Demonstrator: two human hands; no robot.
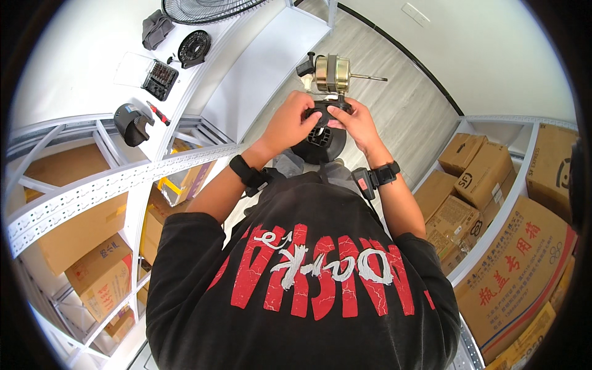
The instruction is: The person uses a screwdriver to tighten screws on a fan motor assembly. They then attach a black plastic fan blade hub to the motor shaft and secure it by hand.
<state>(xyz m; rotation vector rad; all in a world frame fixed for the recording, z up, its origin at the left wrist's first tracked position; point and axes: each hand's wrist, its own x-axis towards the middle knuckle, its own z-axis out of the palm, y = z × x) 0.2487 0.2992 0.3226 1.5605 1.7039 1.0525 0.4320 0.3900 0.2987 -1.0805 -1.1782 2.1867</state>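
In front of me stands a partly dismantled electric fan. Its bare brass-coloured motor sits on top, with a metal shaft pointing right. Below the motor is a black plastic control housing. My left hand grips the housing from the left, thumb pressed on its front. From the right, my right hand holds the same part, its thumb close to the other one. Lower down, a black fan base with an open ribbed underside or recess shows between my forearms. Small details under the fingertips are hidden.
On the white shelf at left lie a curved black motor cover, a red-and-black screwdriver, a bit set, a round slotted black cover, a grey cloth and a fan grille. Cardboard boxes fill the right rack.
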